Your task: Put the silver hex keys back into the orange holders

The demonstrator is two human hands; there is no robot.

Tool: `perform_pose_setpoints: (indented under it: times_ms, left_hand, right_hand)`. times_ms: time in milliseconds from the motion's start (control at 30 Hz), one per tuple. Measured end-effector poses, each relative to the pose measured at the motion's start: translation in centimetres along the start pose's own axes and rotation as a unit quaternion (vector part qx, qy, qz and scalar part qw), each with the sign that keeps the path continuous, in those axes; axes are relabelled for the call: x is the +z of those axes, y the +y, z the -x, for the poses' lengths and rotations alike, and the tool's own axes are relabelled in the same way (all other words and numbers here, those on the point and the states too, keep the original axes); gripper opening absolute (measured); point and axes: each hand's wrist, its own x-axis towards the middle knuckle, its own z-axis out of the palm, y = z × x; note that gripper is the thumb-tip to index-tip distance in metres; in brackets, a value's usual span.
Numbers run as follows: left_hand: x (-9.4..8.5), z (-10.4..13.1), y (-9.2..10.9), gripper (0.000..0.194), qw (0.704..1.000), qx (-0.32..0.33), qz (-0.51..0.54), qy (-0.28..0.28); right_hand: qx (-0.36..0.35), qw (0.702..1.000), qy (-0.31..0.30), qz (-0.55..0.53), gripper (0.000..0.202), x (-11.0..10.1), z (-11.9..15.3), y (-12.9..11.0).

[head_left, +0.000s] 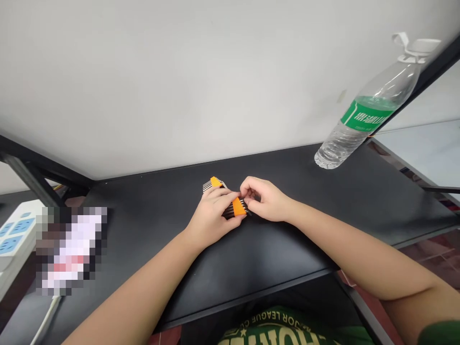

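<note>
An orange holder (pixel 238 207) with several slim dark and silver rods lies near the middle of the black table; the exact kind of rods is too small to tell. My left hand (pixel 212 211) is closed over the holder, fingers across its top and thumb along the near side, hiding its middle. Striped rod ends stick out beyond my fingers at the far left. At the right end of the holder, my right hand (pixel 264 197) has its fingers curled and pinched close to the rod tips. Whatever sits between those fingertips is hidden.
A clear water bottle (pixel 372 112) with a green label stands at the back right. On the left are a blurred-out flat object (pixel 74 249) with a white cable (pixel 46 318) and a white power strip (pixel 16 235). A pale wall (pixel 179 86) rises behind the black table (pixel 151 201).
</note>
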Motion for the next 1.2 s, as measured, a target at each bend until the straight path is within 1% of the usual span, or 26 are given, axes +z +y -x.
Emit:
perform_pose_setpoints:
  times_ms: [100, 200, 433, 567, 667, 767, 833, 900, 967, 1033, 1200]
  left_hand:
    - [0.0, 0.0, 0.0, 0.04, 1.0, -0.002, 0.001, 0.011]
    - [0.0, 0.1, -0.1, 0.041, 1.0, -0.001, 0.004, 0.017]
    - [-0.1, -0.1, 0.1, 0.037, 1.0, -0.015, 0.016, 0.0]
    - [-0.1, -0.1, 0.1, 0.036, 1.0, -0.019, 0.019, -0.009]
    - [0.1, 0.0, -0.1, 0.038, 1.0, -0.014, 0.018, -0.004]
    - [0.2, 0.1, -0.3, 0.042, 1.0, -0.014, 0.016, 0.001]
    - [0.2, 0.1, -0.3, 0.043, 1.0, -0.022, 0.016, -0.001]
    - [0.2, 0.1, -0.4, 0.043, 0.999, -0.028, 0.017, -0.005]
    - [0.2, 0.1, -0.3, 0.043, 0.999, -0.029, 0.019, -0.005]
    - [0.1, 0.1, -0.3, 0.044, 0.999, -0.028, 0.02, -0.004]
    - [0.2, 0.2, -0.2, 0.043, 0.999, -0.034, 0.023, -0.003]
  right_hand:
    - [-0.016, 0.998, -0.014, 0.059, 0.014, -0.5, 0.0, 0.0]
    - [-0.023, 0.996, -0.026, 0.085, 0.013, -0.8, 0.0, 0.0]
    - [-0.075, 0.987, -0.025, 0.137, 0.014, -0.6, 0.0, 0.1]
    - [-0.082, 0.984, -0.039, 0.151, 0.015, -0.7, 0.0, 0.3]
    - [-0.08, 0.978, -0.046, 0.185, 0.015, -1.1, 0.1, 0.4]
    - [-0.06, 0.962, -0.022, 0.266, 0.015, -2.1, 0.0, 0.7]
    - [-0.021, 0.943, -0.005, 0.331, 0.016, -2.9, -0.1, 1.2]
    - [0.021, 0.926, -0.002, 0.378, 0.016, -3.6, -0.1, 1.7]
    - [0.047, 0.916, -0.008, 0.399, 0.016, -4.1, -0.2, 2.2]
    - [0.058, 0.913, -0.017, 0.403, 0.016, -4.3, -0.4, 2.5]
    - [0.074, 0.904, -0.044, 0.418, 0.02, -4.1, -0.7, 3.1]
